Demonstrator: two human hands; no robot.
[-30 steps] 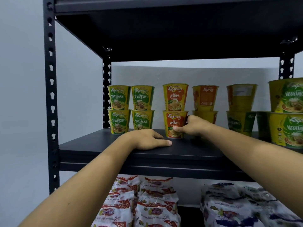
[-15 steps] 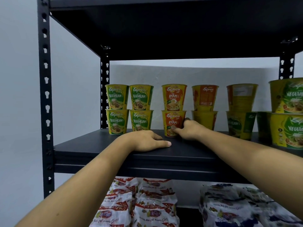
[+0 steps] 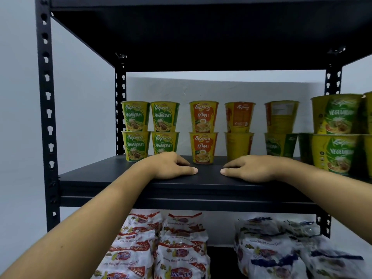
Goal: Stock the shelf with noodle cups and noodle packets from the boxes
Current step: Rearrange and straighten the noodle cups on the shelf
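Observation:
Both my hands rest palm down on the black shelf board (image 3: 124,178), holding nothing. My left hand (image 3: 171,166) lies in front of the green Vegetarian cups (image 3: 150,132). My right hand (image 3: 249,168) lies a little in front and to the right of the orange Ayam cup stack (image 3: 203,132), apart from it. The cups stand two high in a row along the back of the shelf. More yellow cups (image 3: 239,130) and large Vegetarian cups (image 3: 334,133) stand further right. Noodle packets lie on the shelf below: red-and-white ones (image 3: 161,248) at left, blue-and-white ones (image 3: 281,252) at right.
Black perforated uprights (image 3: 46,109) frame the rack at left. Another black shelf (image 3: 201,27) hangs overhead. A pale wall lies behind and to the left. The boxes are out of view.
My right hand has let go of the lower Ayam cup and drawn back onto the shelf board. My left hand has stayed where it was.

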